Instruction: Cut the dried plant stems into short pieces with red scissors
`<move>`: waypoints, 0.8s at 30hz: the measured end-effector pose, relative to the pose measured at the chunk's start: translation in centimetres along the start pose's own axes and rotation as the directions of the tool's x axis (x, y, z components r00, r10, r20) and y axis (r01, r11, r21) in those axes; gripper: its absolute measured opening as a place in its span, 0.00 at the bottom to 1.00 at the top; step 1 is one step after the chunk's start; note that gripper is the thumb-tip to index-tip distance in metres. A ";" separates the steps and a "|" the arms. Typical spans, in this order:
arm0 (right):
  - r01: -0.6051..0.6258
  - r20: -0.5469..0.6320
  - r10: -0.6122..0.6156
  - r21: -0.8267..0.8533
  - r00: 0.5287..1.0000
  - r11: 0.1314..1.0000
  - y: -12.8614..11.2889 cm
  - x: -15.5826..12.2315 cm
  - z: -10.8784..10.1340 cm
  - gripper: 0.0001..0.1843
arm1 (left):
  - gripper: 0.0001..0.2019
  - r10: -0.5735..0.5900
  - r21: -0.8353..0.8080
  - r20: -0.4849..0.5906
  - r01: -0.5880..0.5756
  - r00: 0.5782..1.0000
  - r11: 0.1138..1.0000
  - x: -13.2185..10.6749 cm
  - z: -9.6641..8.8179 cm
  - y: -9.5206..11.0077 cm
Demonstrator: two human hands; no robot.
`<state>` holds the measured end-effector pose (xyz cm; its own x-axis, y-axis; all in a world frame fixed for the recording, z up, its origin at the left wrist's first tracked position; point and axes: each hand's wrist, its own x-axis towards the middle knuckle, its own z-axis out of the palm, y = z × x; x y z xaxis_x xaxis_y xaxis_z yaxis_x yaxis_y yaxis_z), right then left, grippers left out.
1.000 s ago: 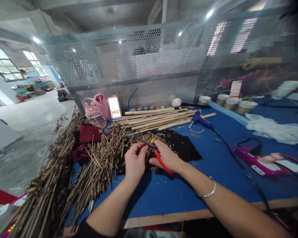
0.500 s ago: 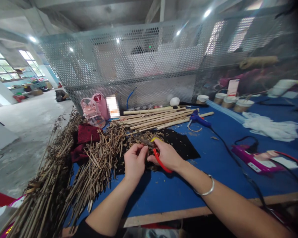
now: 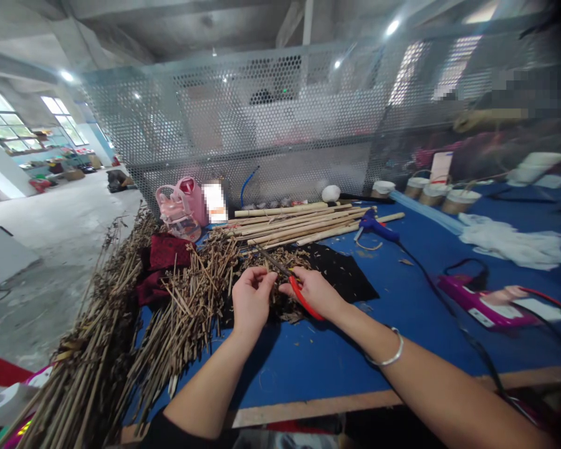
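Observation:
My right hand (image 3: 318, 293) is closed round the handles of red-handled scissors (image 3: 303, 299), whose dark blades point away to the upper left. Close beside the blades, my left hand (image 3: 252, 299) pinches with thumb and fingertips; what lies between them is too small to make out. Under and beyond both hands, dry brown plant bits (image 3: 292, 257) lie scattered over a black cloth (image 3: 341, 271). To the left of my left hand is a heap of dried stalks (image 3: 187, 299) with crumpled heads.
Pale sticks (image 3: 303, 223) lie behind the cloth, with a blue glue gun (image 3: 376, 226) to their right. A purple power strip (image 3: 484, 302) and cables occupy the right side. Longer dried stalks (image 3: 81, 349) line the left edge. A perforated metal screen (image 3: 262, 118) closes off the back.
My left thumb and fingers have shifted slightly, and the scissors have turned a little in my right hand, with the blades showing more clearly. The whole view has shifted slightly.

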<state>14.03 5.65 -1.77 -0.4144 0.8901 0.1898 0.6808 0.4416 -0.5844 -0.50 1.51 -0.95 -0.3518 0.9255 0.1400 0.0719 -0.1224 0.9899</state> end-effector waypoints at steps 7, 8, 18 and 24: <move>0.069 0.016 -0.067 -0.079 0.998 0.995 -0.9 -0.5 -0.5 0.19 | 0.11 0.002 -0.018 -0.003 -0.002 1.000 1.000 -0.1 0.1 0.4; 0.095 0.006 -0.095 -0.080 0.995 0.992 -1.1 -0.5 -0.5 0.20 | 0.09 0.021 -0.004 0.000 -0.021 1.000 1.000 -0.1 0.1 0.4; 0.043 0.001 -0.043 0.031 0.999 0.999 -0.5 -0.6 0.5 0.17 | 0.08 0.047 0.019 0.007 -0.047 0.999 0.999 -0.4 0.2 0.2; 0.004 -0.009 -0.004 0.000 1.000 1.000 -0.3 -0.6 0.3 0.17 | 0.10 0.038 0.004 -0.001 -0.038 0.999 0.999 -0.2 0.1 0.2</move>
<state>13.83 4.97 -1.95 -0.4114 0.8894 0.1993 0.6791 0.4450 -0.5838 -0.29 1.34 -0.74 -0.3498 0.9199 0.1775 0.0891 -0.1560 0.9837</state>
